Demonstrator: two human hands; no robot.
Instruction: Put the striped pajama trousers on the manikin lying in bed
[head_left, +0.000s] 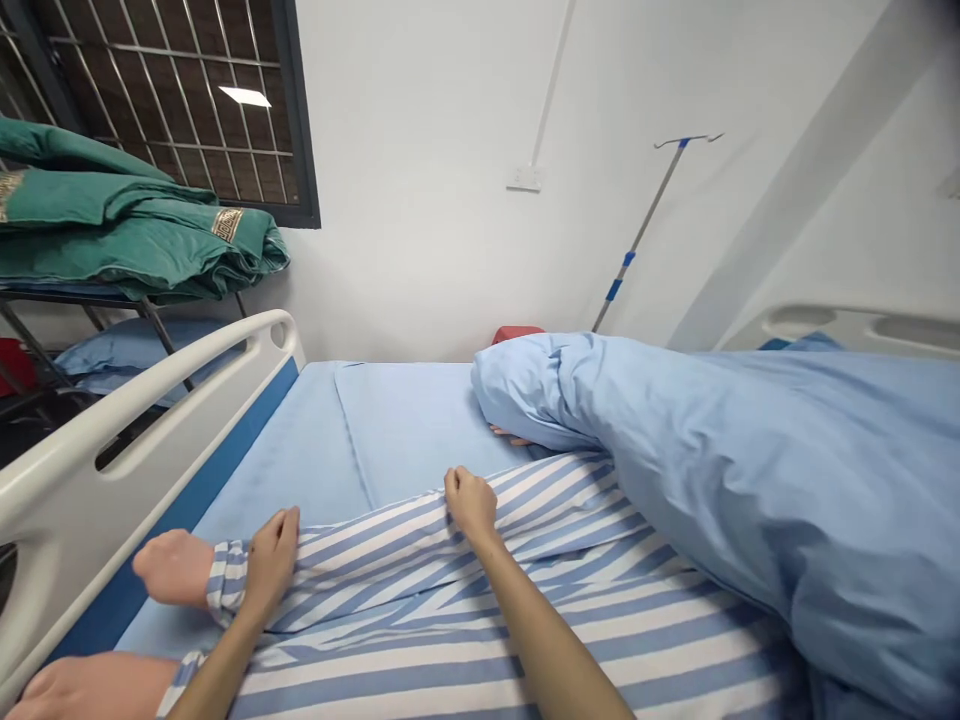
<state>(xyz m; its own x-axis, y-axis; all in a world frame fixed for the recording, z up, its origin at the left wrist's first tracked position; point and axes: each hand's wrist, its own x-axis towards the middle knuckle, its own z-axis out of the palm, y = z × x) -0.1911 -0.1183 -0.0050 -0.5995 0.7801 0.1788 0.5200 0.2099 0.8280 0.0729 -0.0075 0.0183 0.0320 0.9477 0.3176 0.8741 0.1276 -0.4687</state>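
Note:
A figure in a blue-and-white striped garment (465, 600) lies on a bed with a light blue sheet (360, 430). My left hand (270, 560) rests on the striped sleeve near its cuff, fingers curled over the cloth, beside the figure's pale hand (171, 568). My right hand (470, 500) is closed in a pinch on a fold of the striped garment further up the bed. A light blue quilt (750, 470) is bunched over the right side, covering part of the figure. Something skin-coloured (510, 436) peeks from under the quilt's edge.
A white bed rail (150, 400) with a blue panel runs along the left. A second rail (847, 325) shows at the far right. Folded green quilts (135, 230) lie on a rack at left. An IV pole (637, 235) leans by the white wall. Something red (516, 333) sits behind the quilt.

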